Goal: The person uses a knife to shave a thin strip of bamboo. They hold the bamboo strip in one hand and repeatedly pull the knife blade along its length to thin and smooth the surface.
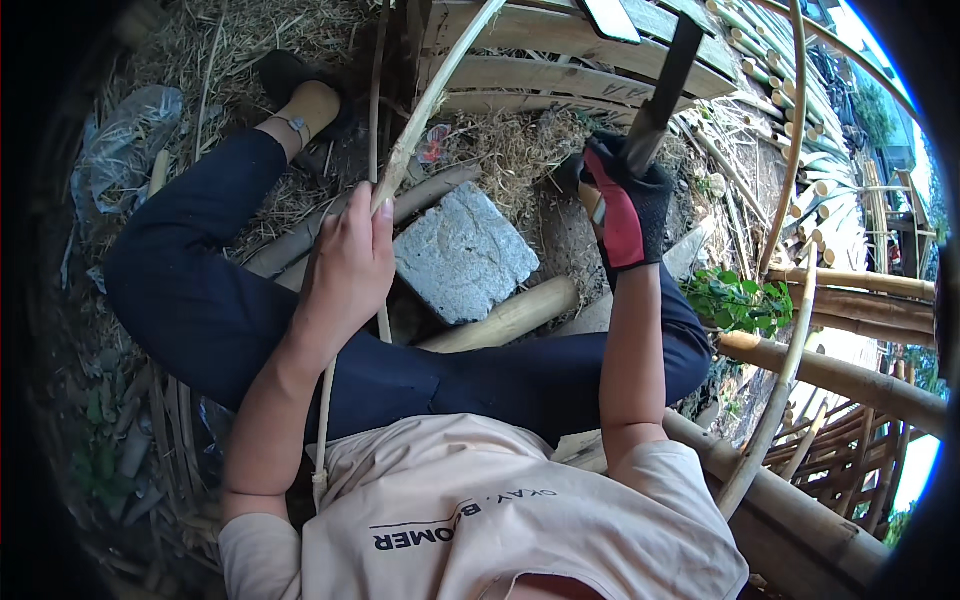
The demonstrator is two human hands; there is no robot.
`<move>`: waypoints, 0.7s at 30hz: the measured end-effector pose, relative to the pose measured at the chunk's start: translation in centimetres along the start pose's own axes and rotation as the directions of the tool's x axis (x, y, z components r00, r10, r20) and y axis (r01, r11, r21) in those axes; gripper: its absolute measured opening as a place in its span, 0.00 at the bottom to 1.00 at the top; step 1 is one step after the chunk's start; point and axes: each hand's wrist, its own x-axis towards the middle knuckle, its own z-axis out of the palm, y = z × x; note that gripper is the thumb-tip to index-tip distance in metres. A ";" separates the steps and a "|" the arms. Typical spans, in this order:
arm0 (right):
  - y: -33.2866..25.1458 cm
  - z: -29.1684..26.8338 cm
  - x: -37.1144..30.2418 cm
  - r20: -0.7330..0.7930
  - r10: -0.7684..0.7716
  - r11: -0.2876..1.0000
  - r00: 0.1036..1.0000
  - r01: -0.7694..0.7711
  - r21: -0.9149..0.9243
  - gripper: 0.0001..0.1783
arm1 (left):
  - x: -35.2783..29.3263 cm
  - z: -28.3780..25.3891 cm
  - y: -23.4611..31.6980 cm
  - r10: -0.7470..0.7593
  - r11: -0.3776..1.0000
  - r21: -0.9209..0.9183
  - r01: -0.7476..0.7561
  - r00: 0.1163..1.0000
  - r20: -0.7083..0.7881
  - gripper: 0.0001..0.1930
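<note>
My bare left hand [345,262] is closed around the lower end of a split bamboo pole [432,108], which slants up and away to the right. A thinner bamboo strip [376,90] runs behind that hand and down along my left arm. In a black and pink work glove, my right hand [632,205] grips a machete [672,75], its dark blade pointing up and away; the handle is mostly hidden in the fist. Between my bent legs lies a rough grey stone block [465,250], below and apart from both hands.
A bamboo log [520,312] lies beside the block. Beyond it stands a wooden slatted pallet [500,82] with a phone [610,18] on top. Bamboo poles [850,375] cross at the right, near a leafy plant [738,300]. Straw and a clear plastic bag [135,145] lie left.
</note>
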 end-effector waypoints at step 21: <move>1.5 5.3 -4.5 0.548 0.051 0.786 0.835 0.305 -0.538 0.20 | -3.7 1.1 1.0 -0.068 0.993 0.099 0.070 0.998 -0.018 0.16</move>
